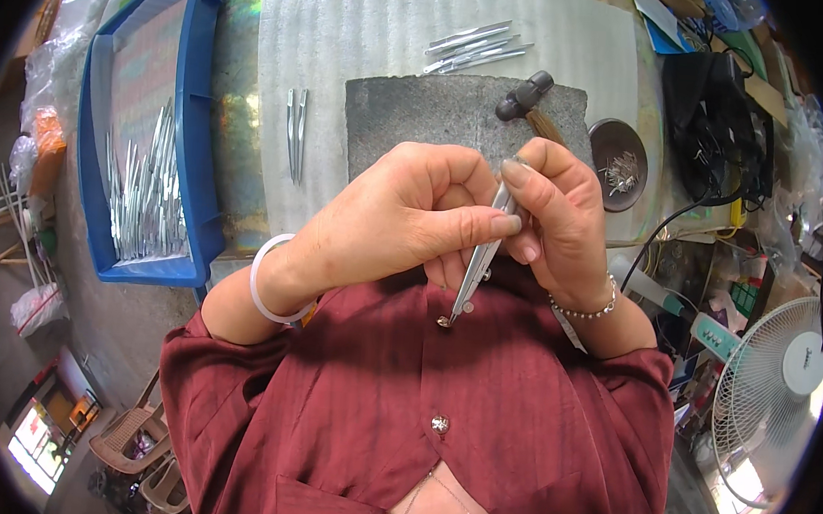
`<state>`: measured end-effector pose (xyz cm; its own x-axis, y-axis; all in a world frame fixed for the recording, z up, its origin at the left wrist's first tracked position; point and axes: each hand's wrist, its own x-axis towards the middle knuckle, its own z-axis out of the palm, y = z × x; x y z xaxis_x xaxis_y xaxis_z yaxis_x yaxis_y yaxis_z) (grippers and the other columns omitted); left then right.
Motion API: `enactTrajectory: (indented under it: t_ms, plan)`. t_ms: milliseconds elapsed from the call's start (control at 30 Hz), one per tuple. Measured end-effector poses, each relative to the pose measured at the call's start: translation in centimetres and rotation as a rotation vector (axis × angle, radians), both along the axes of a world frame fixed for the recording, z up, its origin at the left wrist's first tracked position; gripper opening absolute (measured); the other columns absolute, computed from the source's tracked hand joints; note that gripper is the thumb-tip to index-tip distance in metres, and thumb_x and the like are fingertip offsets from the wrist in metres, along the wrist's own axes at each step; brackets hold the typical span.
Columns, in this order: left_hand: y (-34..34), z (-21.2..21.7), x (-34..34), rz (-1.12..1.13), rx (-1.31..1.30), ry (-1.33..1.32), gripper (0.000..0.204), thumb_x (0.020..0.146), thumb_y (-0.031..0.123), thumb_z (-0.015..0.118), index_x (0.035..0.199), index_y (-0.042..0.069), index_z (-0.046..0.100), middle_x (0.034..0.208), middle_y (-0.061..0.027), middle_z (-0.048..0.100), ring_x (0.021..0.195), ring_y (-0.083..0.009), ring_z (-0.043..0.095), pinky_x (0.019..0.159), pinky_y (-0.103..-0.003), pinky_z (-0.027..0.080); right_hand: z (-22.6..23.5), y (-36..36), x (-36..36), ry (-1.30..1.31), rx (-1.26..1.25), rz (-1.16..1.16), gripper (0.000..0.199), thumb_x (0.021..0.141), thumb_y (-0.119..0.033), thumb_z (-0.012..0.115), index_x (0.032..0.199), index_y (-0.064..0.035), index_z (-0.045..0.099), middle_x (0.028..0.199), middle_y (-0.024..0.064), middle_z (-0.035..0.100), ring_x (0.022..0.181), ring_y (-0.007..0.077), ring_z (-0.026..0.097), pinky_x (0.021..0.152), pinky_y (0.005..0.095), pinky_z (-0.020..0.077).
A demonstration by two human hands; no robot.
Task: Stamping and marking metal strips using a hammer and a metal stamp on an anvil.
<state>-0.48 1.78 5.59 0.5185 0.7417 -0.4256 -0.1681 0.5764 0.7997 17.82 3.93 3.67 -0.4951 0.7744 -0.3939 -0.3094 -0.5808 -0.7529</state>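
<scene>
In front of my chest, both hands hold a slim, silvery metal tool (472,278) with two long narrow arms. It slants, its lower end toward my shirt. My left hand (401,205) is closed, thumb pressed along the tool's upper part. My right hand (563,210) pinches the top end between thumb and fingers; whether a small part is there too is hidden. Just beyond them lies a dark grey stone slab (392,110), with a wooden-handled hammer (527,96) on its right side. Two similar slim metal pieces (294,137) lie left of the slab.
Several more metal pieces (476,46) are piled beyond the slab. A round dark bowl (611,128) at the right holds small metal pins (621,173). On the left stands a blue tray (199,74) with many slim metal pieces. A fan (777,374) and a black cable (663,232) are at right.
</scene>
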Motion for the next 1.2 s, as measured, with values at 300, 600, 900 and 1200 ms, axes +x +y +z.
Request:
enactTrajectory:
  t_ms: [300,600,900,1200]
  plan:
    - [1.6,0.9,0.2,-0.1,0.022,-0.045,0.016,0.088,0.014,0.063,0.087,0.0,0.056,0.064,-0.0032,0.061,0.051,-0.0068,0.058,0.043,-0.018,0.044,1.0,-0.3,0.3,0.045,0.077,-0.126,0.013,0.091,-0.011,0.058,0.08,-0.0041,0.053,0.063,0.0032,0.057,0.04,0.0031,0.042,0.034,0.0162,0.0317]
    - [2.0,0.0,0.3,-0.057,-0.094,-0.093,0.018,0.088,0.017,0.064,0.086,0.0,0.056,0.069,-0.0044,0.063,0.051,-0.0079,0.059,0.043,-0.019,0.046,0.1,0.2,0.1,0.065,-0.018,-0.143,0.017,0.091,-0.013,0.058,0.077,-0.005,0.052,0.062,0.0026,0.056,0.039,0.003,0.042,0.034,0.0156,0.0316]
    - [2.5,-0.8,-0.3,-0.072,-0.084,-0.103,0.017,0.087,0.015,0.065,0.086,0.0,0.057,0.067,-0.0053,0.063,0.05,-0.0089,0.059,0.043,-0.02,0.046,-0.3,0.2,-0.5,0.046,0.03,-0.175,0.016,0.091,-0.011,0.057,0.078,-0.0043,0.052,0.063,0.003,0.056,0.04,0.0029,0.042,0.034,0.0159,0.0323]
    - [3.3,-1.4,-0.9,-0.148,-0.013,-0.045,0.027,0.087,0.025,0.065,0.083,0.0,0.057,0.063,-0.0063,0.062,0.051,-0.0119,0.061,0.045,-0.021,0.048,-0.7,0.3,-0.9,0.027,0.039,-0.194,0.016,0.091,-0.012,0.058,0.079,-0.0041,0.052,0.063,0.0029,0.055,0.04,0.0038,0.042,0.034,0.016,0.0327]
